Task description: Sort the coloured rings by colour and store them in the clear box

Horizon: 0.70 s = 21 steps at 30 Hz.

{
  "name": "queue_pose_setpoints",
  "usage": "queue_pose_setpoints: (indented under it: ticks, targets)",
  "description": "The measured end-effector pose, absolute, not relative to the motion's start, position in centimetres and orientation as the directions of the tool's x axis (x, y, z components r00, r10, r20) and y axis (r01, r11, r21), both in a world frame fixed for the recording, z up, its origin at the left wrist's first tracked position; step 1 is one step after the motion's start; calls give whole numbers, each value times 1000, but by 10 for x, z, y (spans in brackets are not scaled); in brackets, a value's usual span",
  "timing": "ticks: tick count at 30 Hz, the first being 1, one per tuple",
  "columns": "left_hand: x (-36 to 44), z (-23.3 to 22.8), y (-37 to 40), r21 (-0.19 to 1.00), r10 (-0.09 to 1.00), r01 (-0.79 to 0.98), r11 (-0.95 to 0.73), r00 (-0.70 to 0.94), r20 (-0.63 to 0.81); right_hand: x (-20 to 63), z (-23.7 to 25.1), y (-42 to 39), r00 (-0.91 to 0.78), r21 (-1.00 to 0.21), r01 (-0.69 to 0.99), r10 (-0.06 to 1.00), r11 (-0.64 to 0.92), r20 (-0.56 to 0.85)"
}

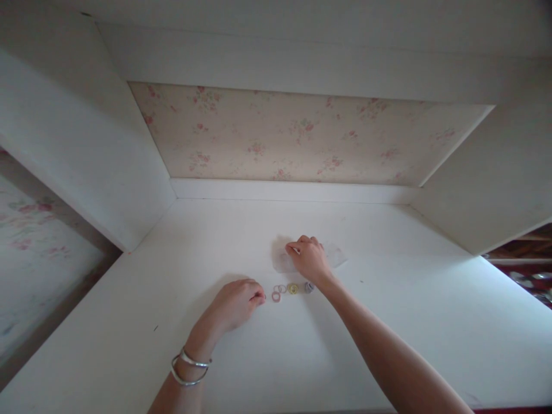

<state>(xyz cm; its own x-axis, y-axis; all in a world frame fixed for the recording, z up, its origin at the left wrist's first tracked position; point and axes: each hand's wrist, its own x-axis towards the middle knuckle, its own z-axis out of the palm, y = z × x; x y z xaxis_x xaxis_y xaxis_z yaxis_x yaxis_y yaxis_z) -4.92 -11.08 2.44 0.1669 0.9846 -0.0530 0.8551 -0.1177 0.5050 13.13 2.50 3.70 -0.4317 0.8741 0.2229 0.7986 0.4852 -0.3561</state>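
Left hand point(239, 302) resting on shelf point(388, 322), fingertips pinching together at something tiny, too small to tell. Right hand point(308, 257) curling over clear bag point(334, 253), fingers pressing film; grip unclear. Rings point(291, 289) lying in short row between hands, just beside left fingertips. Judging rings light, stiff, smooth, prone to rolling; pinching by rim edge suits. Bag limp, slippery.

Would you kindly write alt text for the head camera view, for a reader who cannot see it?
Two bare hands work on a white table: the left hand pinches something tiny beside a short row of small coloured rings, while the right hand rests on a clear plastic bag behind them. Silver bangles circle the left wrist.
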Motion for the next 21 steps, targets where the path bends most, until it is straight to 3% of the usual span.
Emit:
queue_pose_setpoints:
  ticks: [6,10,13,17,21]
  targets:
    - [-52,19,-110,508,984,854,-116,168,-58,172,22,26,-115,-664,671,932,328,344]
    - [-49,18,-108,559,989,823,-107,146,-26,209,-3,14,182,-857,506,959,98,217]
    - [-44,16,-105,631,993,768,-105,114,26,224,-15,9,291,-908,418,943,26,161]
    - [-33,13,-93,720,994,685,-108,54,97,226,-17,14,294,-937,348,947,22,132]
    - [-23,16,-68,711,982,689,-140,6,187,224,-14,16,279,-952,306,954,20,110]
